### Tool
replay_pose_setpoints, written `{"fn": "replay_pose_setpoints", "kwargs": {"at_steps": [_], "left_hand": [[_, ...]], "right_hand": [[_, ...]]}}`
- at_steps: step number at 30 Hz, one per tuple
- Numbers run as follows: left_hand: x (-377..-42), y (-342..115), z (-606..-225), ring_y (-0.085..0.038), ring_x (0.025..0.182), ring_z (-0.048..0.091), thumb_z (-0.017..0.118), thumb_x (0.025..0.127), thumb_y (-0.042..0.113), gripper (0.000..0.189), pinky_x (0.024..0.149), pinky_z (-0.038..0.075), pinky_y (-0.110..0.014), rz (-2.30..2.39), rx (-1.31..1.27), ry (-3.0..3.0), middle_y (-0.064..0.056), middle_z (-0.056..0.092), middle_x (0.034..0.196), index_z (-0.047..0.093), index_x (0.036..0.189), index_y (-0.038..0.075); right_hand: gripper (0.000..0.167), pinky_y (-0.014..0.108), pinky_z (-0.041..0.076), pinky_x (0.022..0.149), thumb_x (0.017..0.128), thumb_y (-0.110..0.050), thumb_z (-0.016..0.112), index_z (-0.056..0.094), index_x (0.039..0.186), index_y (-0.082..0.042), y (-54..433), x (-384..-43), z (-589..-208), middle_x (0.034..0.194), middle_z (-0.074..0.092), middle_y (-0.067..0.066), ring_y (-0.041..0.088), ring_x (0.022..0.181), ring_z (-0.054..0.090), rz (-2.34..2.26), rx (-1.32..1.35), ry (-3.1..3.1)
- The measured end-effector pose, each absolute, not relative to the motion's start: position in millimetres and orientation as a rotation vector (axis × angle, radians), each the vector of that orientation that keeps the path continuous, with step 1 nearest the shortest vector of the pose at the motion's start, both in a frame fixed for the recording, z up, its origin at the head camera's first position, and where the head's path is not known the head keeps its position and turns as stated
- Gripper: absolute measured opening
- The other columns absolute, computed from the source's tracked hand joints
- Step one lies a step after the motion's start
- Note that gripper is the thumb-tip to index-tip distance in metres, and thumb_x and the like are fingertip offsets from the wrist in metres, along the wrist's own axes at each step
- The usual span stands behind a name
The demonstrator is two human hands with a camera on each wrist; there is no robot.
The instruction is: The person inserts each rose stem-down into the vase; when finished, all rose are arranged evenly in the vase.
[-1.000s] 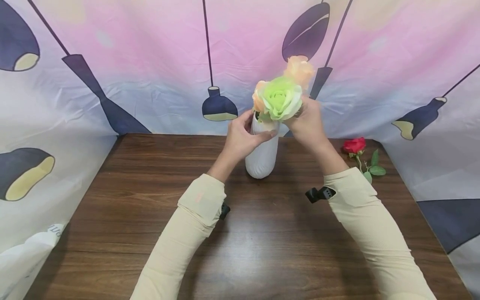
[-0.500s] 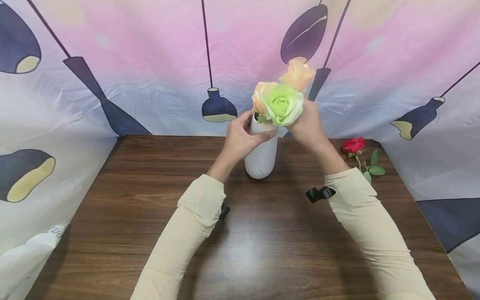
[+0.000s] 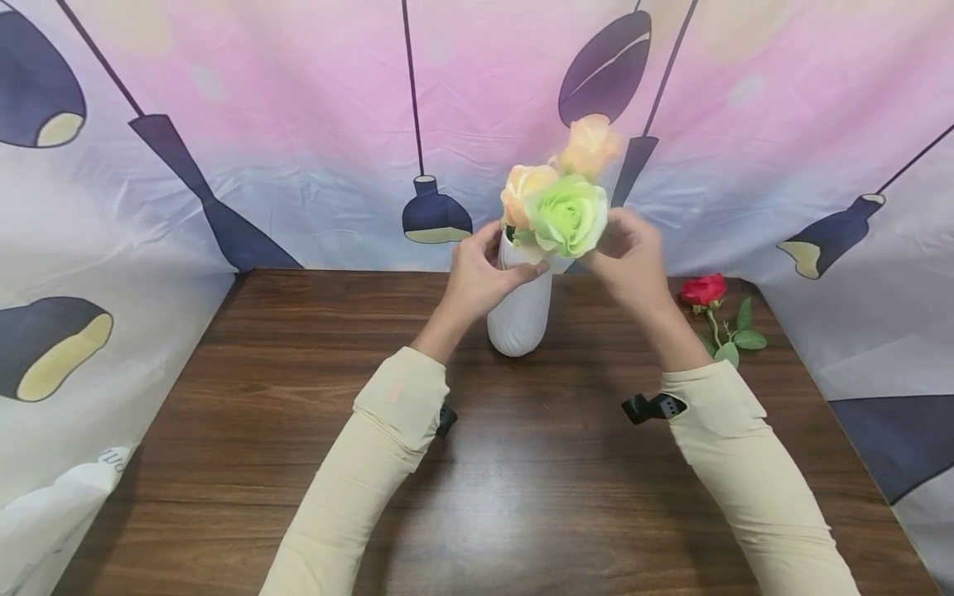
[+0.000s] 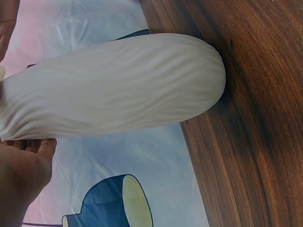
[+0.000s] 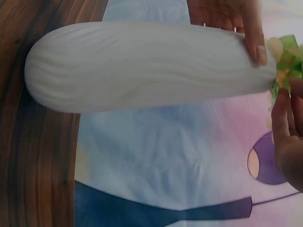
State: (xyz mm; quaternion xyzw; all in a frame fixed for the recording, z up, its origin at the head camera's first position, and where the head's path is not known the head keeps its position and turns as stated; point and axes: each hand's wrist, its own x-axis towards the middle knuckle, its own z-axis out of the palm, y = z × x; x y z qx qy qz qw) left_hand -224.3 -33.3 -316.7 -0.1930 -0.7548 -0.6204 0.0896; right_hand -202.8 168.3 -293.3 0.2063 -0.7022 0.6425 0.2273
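Observation:
A tall white ribbed vase (image 3: 519, 319) stands on the table with artificial roses in its mouth. My left hand (image 3: 477, 271) grips it near the rim, thumb across the front, as the right wrist view also shows. A green rose (image 3: 570, 215) leans out to the right, in front of a peach rose (image 3: 522, 192) and a higher peach rose (image 3: 589, 147). My right hand (image 3: 633, 258) is at the right of the green rose. Its curled fingertips (image 5: 282, 97) pinch at the green stem by the vase mouth; the bloom hides part of this in the head view.
A red rose (image 3: 704, 290) with green leaves lies at the back right of the brown wooden table (image 3: 492, 488). A cloth backdrop (image 3: 328, 165) printed with lamps hangs right behind the table. White plastic (image 3: 67, 497) lies at the left edge.
My right hand has moved right and slightly down, its wrist drawing back. The green rose has tilted right and down. My left hand and the vase have stayed nearly still.

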Motion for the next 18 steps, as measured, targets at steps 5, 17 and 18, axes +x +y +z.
{"fn": "replay_pose_setpoints", "kwargs": {"at_steps": [5,17,18], "left_hand": [[-223.7,-33.5,-316.6,-0.025,0.114,0.072,0.088,0.077,0.012,0.061,0.098,0.059,-0.036,-1.842,-0.573,-2.243,-0.016,0.072,0.125,0.063,0.132,0.003],[-223.1,-33.4,-316.9,-0.022,0.112,0.072,0.088,0.077,0.017,0.063,0.096,0.060,-0.034,-1.833,-0.570,-2.258,-0.014,0.072,0.125,0.063,0.134,0.005],[-223.1,-33.4,-317.0,-0.022,0.112,0.072,0.088,0.077,0.017,0.063,0.096,0.060,-0.034,-1.830,-0.572,-2.258,-0.014,0.072,0.125,0.063,0.133,0.005]], "right_hand": [[0.036,0.016,0.058,0.078,0.084,0.013,0.067,0.073,0.094,-0.022,186.9,-191.2,-303.7,0.086,0.072,-0.013,0.002,0.083,0.068,1.833,0.519,-1.936],[0.019,0.010,0.055,0.080,0.090,0.008,0.068,0.072,0.101,-0.007,253.3,-176.5,-341.6,0.089,0.074,-0.018,-0.004,0.084,0.071,1.680,0.359,-2.078],[0.017,0.009,0.054,0.080,0.091,0.006,0.068,0.072,0.102,-0.006,260.5,-176.7,-345.7,0.091,0.073,-0.020,-0.006,0.085,0.070,1.638,0.340,-2.114]]}}
